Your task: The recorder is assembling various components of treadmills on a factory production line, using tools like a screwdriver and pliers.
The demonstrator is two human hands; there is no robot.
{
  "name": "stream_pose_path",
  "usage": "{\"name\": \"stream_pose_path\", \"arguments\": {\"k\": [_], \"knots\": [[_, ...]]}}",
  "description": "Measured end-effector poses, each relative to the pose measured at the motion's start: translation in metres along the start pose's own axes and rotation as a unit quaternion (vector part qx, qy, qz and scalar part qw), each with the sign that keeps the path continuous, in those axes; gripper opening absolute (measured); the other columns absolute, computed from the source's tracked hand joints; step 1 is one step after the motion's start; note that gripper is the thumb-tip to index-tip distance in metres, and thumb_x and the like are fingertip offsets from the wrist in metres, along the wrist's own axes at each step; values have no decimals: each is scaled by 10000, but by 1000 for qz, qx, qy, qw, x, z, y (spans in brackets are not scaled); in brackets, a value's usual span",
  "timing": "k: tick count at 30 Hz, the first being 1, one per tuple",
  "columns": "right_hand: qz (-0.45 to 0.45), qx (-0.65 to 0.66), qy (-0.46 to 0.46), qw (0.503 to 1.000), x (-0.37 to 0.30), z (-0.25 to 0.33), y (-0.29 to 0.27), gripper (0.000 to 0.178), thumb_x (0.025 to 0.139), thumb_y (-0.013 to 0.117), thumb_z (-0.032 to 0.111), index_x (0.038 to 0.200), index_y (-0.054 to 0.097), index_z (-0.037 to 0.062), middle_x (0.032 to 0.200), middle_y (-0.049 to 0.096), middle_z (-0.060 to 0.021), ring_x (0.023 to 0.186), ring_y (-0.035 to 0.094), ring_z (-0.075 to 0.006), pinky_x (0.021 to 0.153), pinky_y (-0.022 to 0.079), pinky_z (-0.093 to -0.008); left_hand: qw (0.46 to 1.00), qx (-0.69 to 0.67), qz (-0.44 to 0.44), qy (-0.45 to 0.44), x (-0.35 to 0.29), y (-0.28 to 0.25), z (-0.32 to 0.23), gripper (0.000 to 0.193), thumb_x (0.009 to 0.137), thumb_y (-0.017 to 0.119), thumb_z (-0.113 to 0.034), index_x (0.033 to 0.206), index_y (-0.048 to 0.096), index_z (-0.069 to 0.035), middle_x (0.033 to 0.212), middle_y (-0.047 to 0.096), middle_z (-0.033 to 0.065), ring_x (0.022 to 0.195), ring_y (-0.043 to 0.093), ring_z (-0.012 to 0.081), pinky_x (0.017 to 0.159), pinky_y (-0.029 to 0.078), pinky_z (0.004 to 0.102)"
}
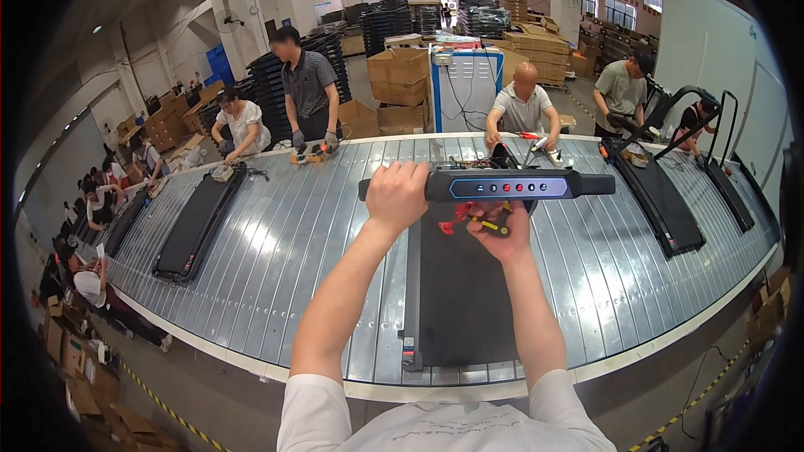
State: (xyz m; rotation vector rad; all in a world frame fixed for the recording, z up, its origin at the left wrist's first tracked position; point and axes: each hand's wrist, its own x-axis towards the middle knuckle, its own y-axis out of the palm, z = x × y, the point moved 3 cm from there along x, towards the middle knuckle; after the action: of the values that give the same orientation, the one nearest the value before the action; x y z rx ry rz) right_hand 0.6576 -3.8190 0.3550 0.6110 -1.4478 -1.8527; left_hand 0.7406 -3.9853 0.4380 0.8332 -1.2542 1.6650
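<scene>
Handlebar console [511, 187] in a two-handed working position. The console is a long, matte black bar with a grip at each end; its central panel is dark and glossy, outlined in blue-violet, and carries a row of small round symbols, the middle two lit red. The left hand [398, 194] has its fingers closed around the left grip, so the panel extends immediately to the right of these fingers. The right hand [505, 238] lies below the panel, palm upward, its fingers curled about a black-and-yellow hand tool [492, 224]; a red piece [452, 219] projects to the left of them. The console is thus just above the right fingers; whether they touch it cannot be told. Below both sets of fingers, a black treadmill deck [461, 301] rests on the ribbed metal table [251, 301].
</scene>
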Motion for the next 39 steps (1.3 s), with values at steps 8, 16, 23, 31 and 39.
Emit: {"name": "stream_pose_path", "arguments": {"k": [8,16,23,31,39], "knots": [[46,5,9,999,8,2,-9,358,887,471,398,828,610,74,807,629,-78,772,518,-208,618,389,-325,993,-73,91,8,18,-31,-22,711,546,774,-234,1189,504,-100,1104,495,98,1090,453,268,962,330,405],[61,-43,-110,991,-20,32,-54,306,893,474,332,1103,621,165,1134,614,-31,1004,553,-276,718,478,-369,979,-157,10,133,27,3,-85,318,719,583,-128,1031,584,-68,1150,527,116,1051,501,268,936,393,391],[-110,-151,-70,980,-140,23,-181,413,855,532,147,1264,493,112,1217,574,-95,1093,561,-288,784,524,-420,981,-111,-60,145,110,52,-36,267,695,652,-118,961,631,-115,1028,593,52,882,533,252,782,456,356],[-462,-236,-27,854,-322,-99,-308,543,805,609,92,1300,386,91,1058,638,-116,824,627,-165,622,524,-319,992,59,46,102,200,151,12,194,731,640,-123,923,633,-105,953,623,47,872,610,247,754,496,362],[-584,-202,-77,783,-375,-149,-317,450,813,554,102,1240,413,76,1003,639,-110,817,614,-174,613,527,-333,994,55,-14,95,209,164,27,119,739,620,-122,847,657,-89,926,633,44,884,624,236,756,504,356]]}}
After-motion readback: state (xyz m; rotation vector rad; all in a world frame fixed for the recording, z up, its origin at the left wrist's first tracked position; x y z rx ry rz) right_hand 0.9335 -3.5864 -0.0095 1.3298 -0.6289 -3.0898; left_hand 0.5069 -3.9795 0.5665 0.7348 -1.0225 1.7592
